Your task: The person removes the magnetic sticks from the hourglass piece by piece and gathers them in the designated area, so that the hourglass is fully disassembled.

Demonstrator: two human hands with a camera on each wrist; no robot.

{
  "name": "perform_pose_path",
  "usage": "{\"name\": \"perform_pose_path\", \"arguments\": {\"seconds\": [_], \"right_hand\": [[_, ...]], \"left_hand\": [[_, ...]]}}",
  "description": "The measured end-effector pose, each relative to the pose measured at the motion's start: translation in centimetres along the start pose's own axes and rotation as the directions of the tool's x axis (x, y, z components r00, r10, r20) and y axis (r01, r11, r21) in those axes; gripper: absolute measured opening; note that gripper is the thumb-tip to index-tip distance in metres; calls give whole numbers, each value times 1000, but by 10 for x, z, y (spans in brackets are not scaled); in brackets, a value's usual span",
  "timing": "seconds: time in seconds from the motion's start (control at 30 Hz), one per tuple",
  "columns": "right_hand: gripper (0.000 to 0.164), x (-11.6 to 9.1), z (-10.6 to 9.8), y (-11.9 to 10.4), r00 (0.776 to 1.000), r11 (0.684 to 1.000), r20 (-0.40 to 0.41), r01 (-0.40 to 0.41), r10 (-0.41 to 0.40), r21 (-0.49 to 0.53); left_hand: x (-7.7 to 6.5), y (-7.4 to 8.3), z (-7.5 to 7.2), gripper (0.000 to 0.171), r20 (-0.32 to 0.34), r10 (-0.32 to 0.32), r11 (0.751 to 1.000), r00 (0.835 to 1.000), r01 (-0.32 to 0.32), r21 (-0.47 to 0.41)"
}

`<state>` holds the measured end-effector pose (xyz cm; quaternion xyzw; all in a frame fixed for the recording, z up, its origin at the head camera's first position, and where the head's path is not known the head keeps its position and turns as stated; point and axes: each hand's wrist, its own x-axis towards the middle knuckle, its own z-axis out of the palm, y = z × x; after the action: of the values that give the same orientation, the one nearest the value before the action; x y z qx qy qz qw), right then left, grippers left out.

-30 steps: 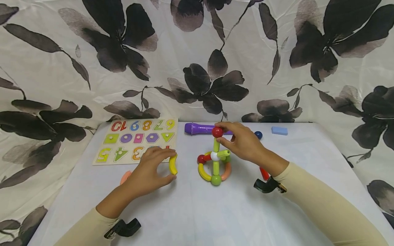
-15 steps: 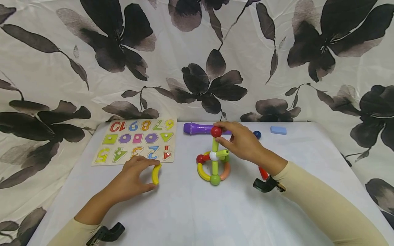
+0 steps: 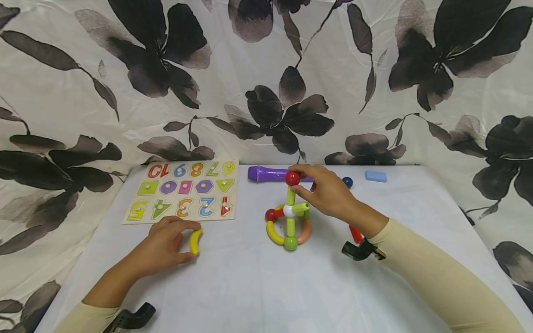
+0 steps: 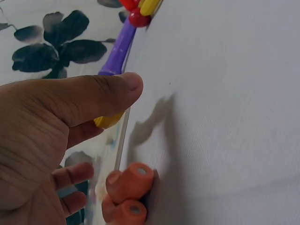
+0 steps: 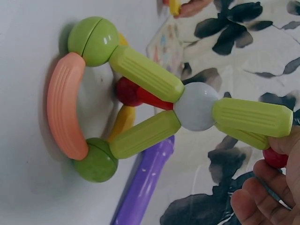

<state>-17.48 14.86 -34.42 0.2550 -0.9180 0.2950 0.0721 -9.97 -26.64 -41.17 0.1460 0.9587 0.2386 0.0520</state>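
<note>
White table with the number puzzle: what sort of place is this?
Probably a tabletop play area: there's a number-and-shape puzzle board, a ball-and-rod construction toy, and a floral backdrop behind the table.

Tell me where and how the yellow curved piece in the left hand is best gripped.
Probably by the middle of the yellow curved piece, from the person's left: its bulge faces that way, and both ends would stay free. The left hand pinches it end to end.

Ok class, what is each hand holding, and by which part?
The left hand pinches the yellow curved stick by its two ends; the right hand holds the ball-and-stick structure by its top red ball.
</note>
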Motion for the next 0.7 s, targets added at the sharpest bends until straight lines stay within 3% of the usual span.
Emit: {"name": "perform_pose_path", "arguments": {"seconds": [0.1, 0.4, 0.7], "right_hand": [[54, 0, 0, 0, 1000, 1000, 3, 1, -1, 3], [55, 0, 0, -1, 1000, 1000, 11, -8, 8, -2], [54, 0, 0, -1, 1000, 1000, 17, -7, 7, -4]], "left_hand": [[-2, -6, -2, 69, 5, -9, 1000, 1000, 9, 0], [-7, -20, -3, 69, 4, 49, 998, 999, -49, 46], [-10, -25, -6, 70, 33, 21, 999, 999, -22, 50]]}}
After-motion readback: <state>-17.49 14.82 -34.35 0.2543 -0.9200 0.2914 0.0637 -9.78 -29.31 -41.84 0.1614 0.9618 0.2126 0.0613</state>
